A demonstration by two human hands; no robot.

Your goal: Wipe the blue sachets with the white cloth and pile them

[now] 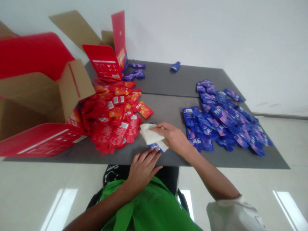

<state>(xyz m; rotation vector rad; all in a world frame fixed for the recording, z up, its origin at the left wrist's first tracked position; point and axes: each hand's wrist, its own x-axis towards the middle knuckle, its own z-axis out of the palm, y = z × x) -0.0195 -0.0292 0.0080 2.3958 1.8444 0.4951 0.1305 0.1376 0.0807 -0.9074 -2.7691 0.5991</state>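
Note:
My right hand (172, 136) grips a folded white cloth (149, 133) and presses it over a blue packet (155, 146) lying near the table's front edge. Only parts of that packet show from under the cloth. My left hand (145, 165) rests with fingers stretched out at the packet's near edge, its fingertips touching it. To the left spreads a heap of red packets (115, 118), the closest ones just beside the cloth. A pile of blue packets (221, 118) covers the right part of the table.
An open red carton (43, 141) lies on its side at the left, its flap beside the red heap. Another open red box (103, 61) stands behind. Several blue packets (138, 73) lie near it, and one more blue packet (175, 66) sits at the back of the grey table (166, 106).

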